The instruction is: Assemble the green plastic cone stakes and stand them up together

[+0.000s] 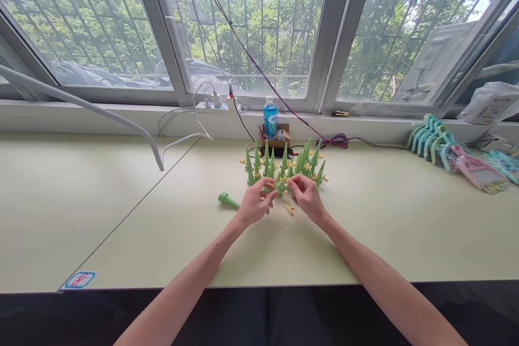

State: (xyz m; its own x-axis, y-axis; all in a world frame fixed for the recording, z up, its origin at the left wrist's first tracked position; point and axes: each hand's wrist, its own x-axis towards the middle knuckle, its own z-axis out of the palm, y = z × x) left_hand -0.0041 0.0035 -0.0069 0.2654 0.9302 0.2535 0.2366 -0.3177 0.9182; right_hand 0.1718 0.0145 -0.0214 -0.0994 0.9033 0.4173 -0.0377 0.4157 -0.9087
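Note:
My left hand point(258, 198) is closed around a green plant watering spike point(280, 186), its rounded end showing between my two hands. Close beside it, my right hand point(307, 196) makes a pinch; what its fingertips hold is too small and hidden to make out. Behind both hands stand several green watering spikes point(284, 155), points up, many with small yellow valves on their sides. One loose yellow valve point(289, 209) rests on the table just below the hands. Left of my left hand, another green spike point(228, 199) lies on its side, partly covered by the hand.
A small cardboard box point(283, 132) with a blue-liquid bottle point(270, 117) stands behind the spikes. Coiled wires point(334, 141) lie at the back. Hangers point(430, 138) and pink packaged items point(474, 166) are at the right. A white cable point(121, 119) hangs at the left.

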